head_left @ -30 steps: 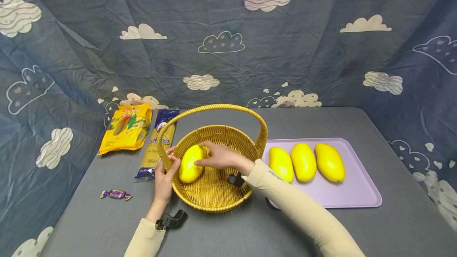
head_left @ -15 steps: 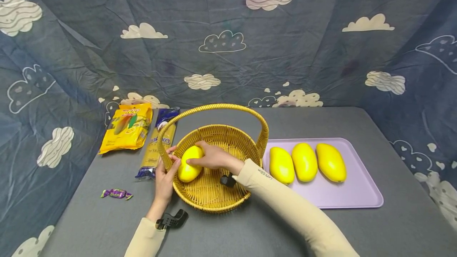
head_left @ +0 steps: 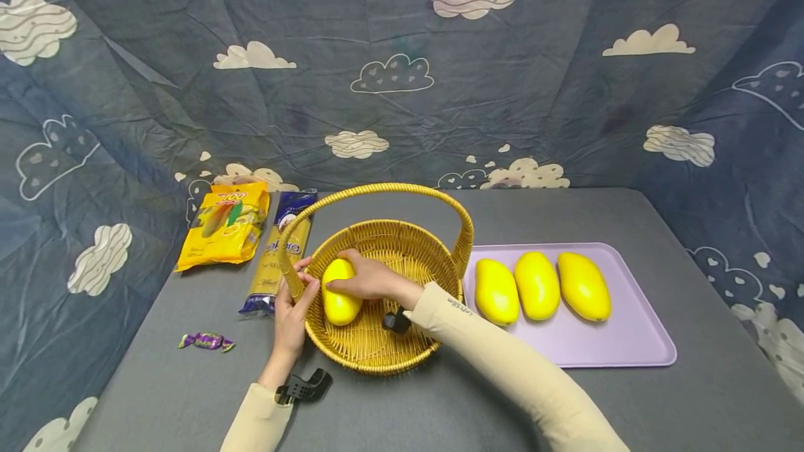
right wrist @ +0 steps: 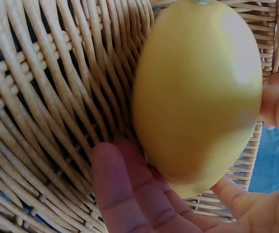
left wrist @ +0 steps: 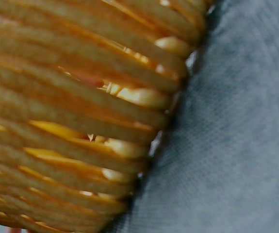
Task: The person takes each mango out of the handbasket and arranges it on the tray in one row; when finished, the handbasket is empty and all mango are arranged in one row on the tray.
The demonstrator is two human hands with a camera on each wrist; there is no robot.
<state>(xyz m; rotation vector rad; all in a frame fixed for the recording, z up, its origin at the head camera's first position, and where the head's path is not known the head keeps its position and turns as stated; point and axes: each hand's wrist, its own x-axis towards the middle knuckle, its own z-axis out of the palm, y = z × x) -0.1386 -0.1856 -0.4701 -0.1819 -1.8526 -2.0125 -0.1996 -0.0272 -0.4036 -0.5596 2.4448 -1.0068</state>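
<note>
In the head view, a golden woven basket (head_left: 402,248) with a tall arched handle stands mid-table. My left hand (head_left: 290,323) grips its left side where the handle meets the rim, thumb on the near side and fingertips showing behind. Inside the basket, my right hand (head_left: 375,279) holds a yellow mango (head_left: 343,307) close to the left wall. The right wrist view shows this mango (right wrist: 197,97) large, fingers (right wrist: 112,179) curled under its lower end against the wickerwork. Basket weave (left wrist: 71,107) fills most of the left wrist view.
Right of the basket, a lilac tray (head_left: 634,340) carries three more mangoes (head_left: 536,286). To the left are a yellow candy bag (head_left: 222,225), a pasta packet (head_left: 270,270) and a purple wrapped candy (head_left: 206,341). A cloud-patterned cloth (head_left: 389,12) hangs behind the table.
My right hand has shifted a little left inside the basket, and the mango in it has turned, its lower end swinging right. My left hand has stayed on the basket.
</note>
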